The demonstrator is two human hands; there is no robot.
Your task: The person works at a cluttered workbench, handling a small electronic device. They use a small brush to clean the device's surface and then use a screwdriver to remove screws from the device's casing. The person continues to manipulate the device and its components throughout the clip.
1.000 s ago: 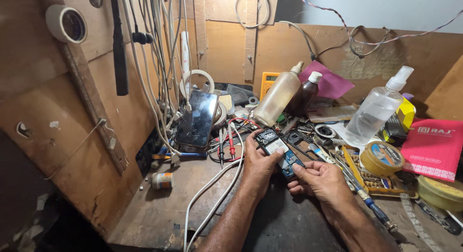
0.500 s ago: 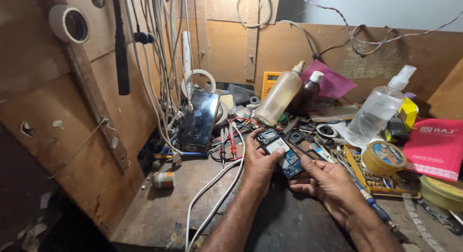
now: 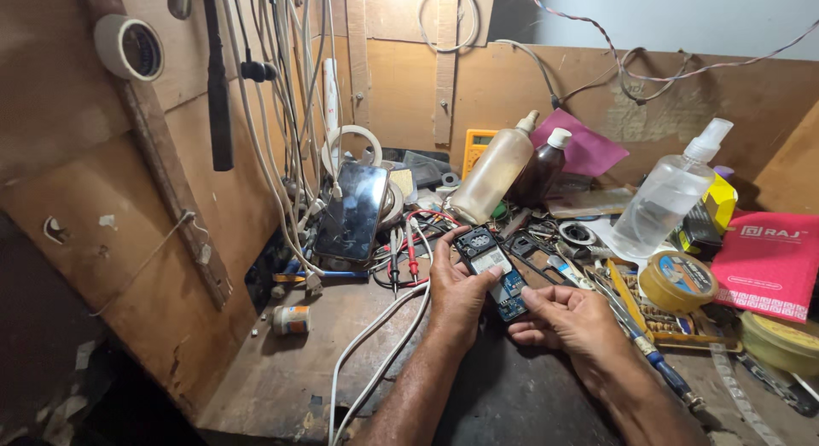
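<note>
Both hands grip an opened phone circuit board [image 3: 493, 271] near the table's [image 3: 281, 386] middle. Left hand [image 3: 456, 292] fingers pinch its side; right hand [image 3: 570, 322] fingers pinch its lower end.

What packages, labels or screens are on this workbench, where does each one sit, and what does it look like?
Smartphone: leaning at back left among cables, dark blank screen.
Opened phone: held by left hand and right hand, small pale screen, blue board.
Red packet: far right, flat, white print.
Yellow multimeter: against back wall, grey display.
Clear spray bottle: right of centre, unlabelled.
Tape roll: beside red packet, yellow, printed blue-and-orange face.
</note>
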